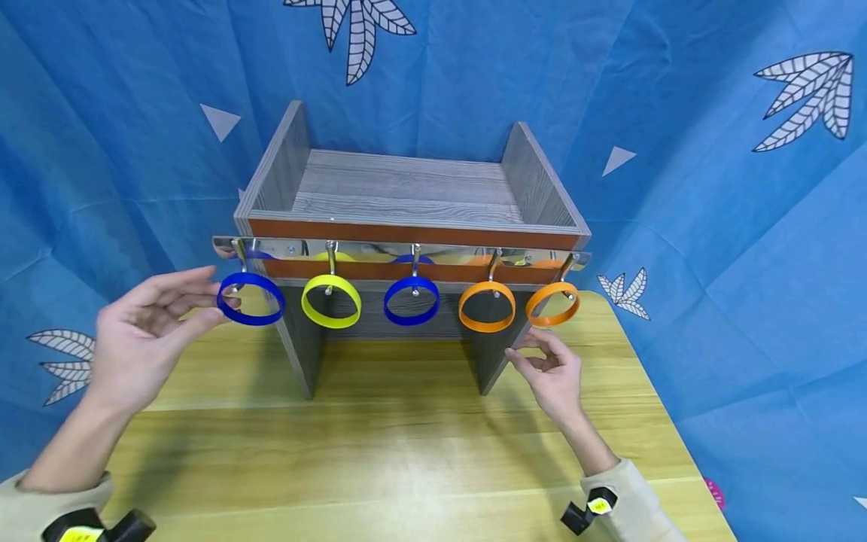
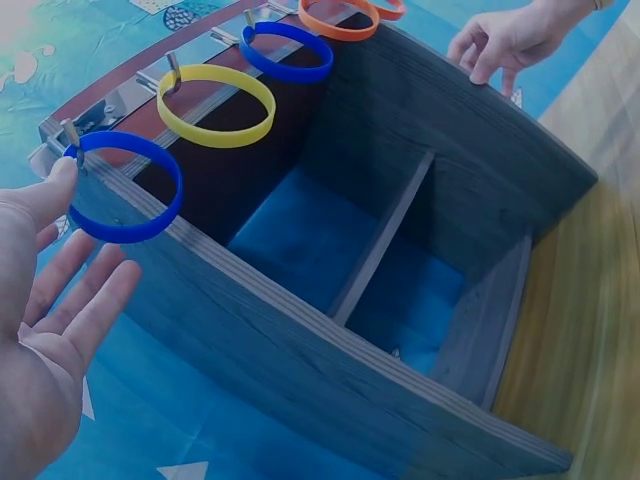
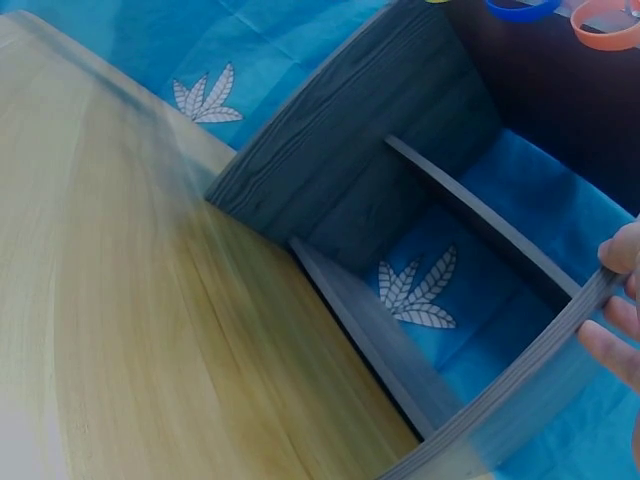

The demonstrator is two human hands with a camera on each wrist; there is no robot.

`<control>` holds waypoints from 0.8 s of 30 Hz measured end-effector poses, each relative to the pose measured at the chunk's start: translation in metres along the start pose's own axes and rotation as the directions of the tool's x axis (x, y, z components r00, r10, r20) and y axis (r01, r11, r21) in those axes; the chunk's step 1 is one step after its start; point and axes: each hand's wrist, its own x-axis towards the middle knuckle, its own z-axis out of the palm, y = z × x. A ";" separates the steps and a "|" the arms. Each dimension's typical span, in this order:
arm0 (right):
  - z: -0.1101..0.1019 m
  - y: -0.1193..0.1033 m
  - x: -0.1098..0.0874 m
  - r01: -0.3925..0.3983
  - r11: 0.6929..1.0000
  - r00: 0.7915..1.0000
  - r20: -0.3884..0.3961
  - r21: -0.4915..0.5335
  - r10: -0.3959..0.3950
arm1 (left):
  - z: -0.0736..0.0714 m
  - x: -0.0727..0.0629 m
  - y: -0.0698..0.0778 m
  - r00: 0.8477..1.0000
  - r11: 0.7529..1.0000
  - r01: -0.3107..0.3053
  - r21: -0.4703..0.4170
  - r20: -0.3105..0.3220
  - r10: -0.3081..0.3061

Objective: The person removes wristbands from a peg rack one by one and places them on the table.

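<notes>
Beige sleeves [image 1: 633,489] and the black devices [image 1: 132,525] strapped over them lie nearest us, low above the wooden surface [image 1: 406,444]. Our left grip [image 1: 145,331] is spread wide, fingers nearly straight and thumb apart from them, with nothing clasped; its tips are at the leftmost blue ring [image 1: 250,319], though we cannot tell whether they touch it. That ring hangs from the left end hook of the metal rail [image 1: 447,252] across our grey cabinet [image 1: 542,181], which stands toward the far edge of the surface. Along the rail we see a yellow ring [image 1: 331,322], a second blue ring [image 1: 412,320], an orange ring [image 1: 486,327] and, at the right end, another orange ring [image 1: 550,321]. Below this last one, toward the surface's right edge, our right grip [image 1: 555,373] is half curled, thumb and fingers at the front edge of the cabinet's right panel [image 1: 489,350]; we cannot tell if it clasps the wood. Behind hangs a blue curtain [image 1: 677,248].
</notes>
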 end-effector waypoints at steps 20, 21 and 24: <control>0.002 -0.001 0.000 -0.010 1.000 1.000 -0.016 -0.019 0.010 | 0.008 -0.001 -0.003 1.000 0.997 -0.023 -0.070 -0.009 0.023; 0.002 -0.001 0.000 -0.010 1.000 1.000 -0.019 -0.014 0.010 | 0.008 -0.001 -0.003 1.000 0.997 -0.027 -0.066 -0.012 0.026; 0.003 -0.002 0.000 -0.015 1.000 1.000 -0.024 -0.005 0.015 | 0.009 -0.001 -0.001 0.999 0.998 -0.029 -0.062 -0.022 0.027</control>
